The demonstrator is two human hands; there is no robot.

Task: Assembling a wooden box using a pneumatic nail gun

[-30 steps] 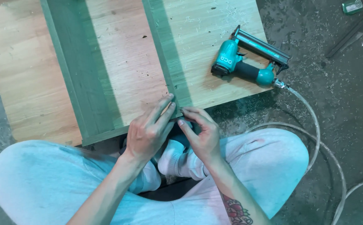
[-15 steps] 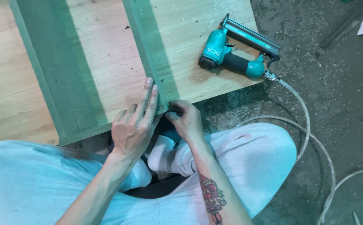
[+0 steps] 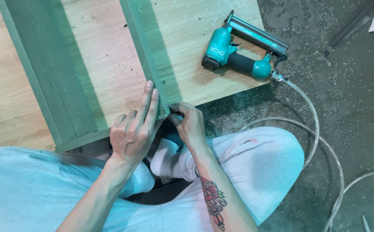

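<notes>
Green-painted wooden strip [image 3: 146, 56]: flat left hand [image 3: 133, 129] presses it, right hand [image 3: 187, 122] pinches its corner.

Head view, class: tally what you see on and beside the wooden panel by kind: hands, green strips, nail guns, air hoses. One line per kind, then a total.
Hands: 2, left hand flat on the panel, right hand at its near edge
Green strips: 2, wide strip, narrow strip
Nail guns: 1, nail gun
Air hoses: 1, hose
Total: 6
</notes>
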